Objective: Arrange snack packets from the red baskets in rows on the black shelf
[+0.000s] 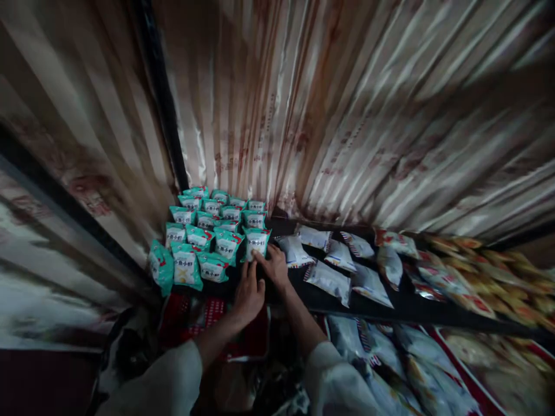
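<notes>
Small teal-and-white snack bags (186,266) stand in rows at the left end of a dark shelf. At the right front of this group is one snack bag (256,240), standing upright. My right hand (274,267) is closed on its lower right side, with the thumb over the front and fingers at the edge. Just below the same bag, my left hand (250,293) has its fingers stretched forward and the thumb apart. Its fingertips are close to the bag's bottom; whether they touch it I cannot tell.
White snack bags (329,280) lie loosely to the right on the dark shelf (295,283), with yellowish packets (498,271) beyond. Below are red boxes (212,315) and a red-edged box of white bags (390,352). Pleated plastic sheeting (303,115) hangs behind, with a dark post (162,86).
</notes>
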### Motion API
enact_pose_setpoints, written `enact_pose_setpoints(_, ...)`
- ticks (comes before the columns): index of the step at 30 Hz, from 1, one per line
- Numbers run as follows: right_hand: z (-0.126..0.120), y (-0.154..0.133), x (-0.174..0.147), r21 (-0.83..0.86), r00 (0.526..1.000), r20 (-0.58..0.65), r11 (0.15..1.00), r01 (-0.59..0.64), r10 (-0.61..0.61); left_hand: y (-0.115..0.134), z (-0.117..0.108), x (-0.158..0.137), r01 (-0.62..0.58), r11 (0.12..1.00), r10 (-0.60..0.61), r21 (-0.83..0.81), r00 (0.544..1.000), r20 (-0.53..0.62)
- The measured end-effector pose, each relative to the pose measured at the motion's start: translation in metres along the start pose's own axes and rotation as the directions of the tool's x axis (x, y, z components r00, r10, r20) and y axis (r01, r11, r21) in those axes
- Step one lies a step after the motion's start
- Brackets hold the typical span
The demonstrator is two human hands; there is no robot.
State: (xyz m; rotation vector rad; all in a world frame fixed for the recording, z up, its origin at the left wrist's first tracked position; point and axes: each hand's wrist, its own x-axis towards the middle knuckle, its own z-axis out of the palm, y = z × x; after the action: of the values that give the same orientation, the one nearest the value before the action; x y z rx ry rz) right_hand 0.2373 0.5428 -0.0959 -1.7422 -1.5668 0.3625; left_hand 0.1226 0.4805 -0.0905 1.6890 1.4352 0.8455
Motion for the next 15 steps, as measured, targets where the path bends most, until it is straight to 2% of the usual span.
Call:
enact_pose_setpoints(8,0.017,0.010,0.017,0.109,1.000,0.022,0.994,0.002,-0.004,-0.012,0.014,0.033,0.157,0.986,-0.159,-0.056,0.987,-0.030)
enact_pose_setpoints(15,0.029,0.009,0.017,0.146,0.990,-0.035,0.981,-0.128,0.134,-0.022,0.024,0.056,0.157,0.981,-0.167,-0.112,0.982,-0.084)
